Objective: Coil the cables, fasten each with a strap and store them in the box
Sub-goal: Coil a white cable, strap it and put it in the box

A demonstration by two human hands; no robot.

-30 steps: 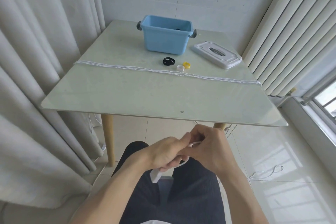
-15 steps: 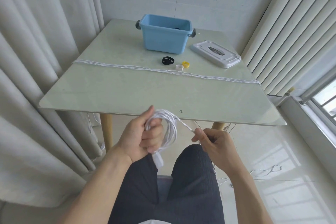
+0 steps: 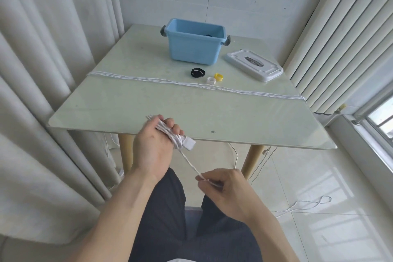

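My left hand (image 3: 154, 147) grips a coil of white cable (image 3: 170, 134) at the table's near edge, its white plug (image 3: 188, 144) sticking out to the right. A taut strand runs down to my right hand (image 3: 225, 189), which pinches the cable above my lap. More white cables (image 3: 191, 84) lie stretched across the table. A black strap (image 3: 197, 72), a white strap (image 3: 211, 80) and a yellow strap (image 3: 219, 76) lie just beyond them. The open blue box (image 3: 194, 48) stands at the back with something dark inside.
The box's white lid (image 3: 254, 64) lies at the right of the glass table (image 3: 127, 108). Curtains hang on the left, vertical blinds on the right. Loose cable (image 3: 308, 204) trails on the floor at the right, and more hangs under the table.
My left hand has risen to the table edge and turned the coil, plug now pointing right. My right hand has dropped lower and drawn the strand taut.
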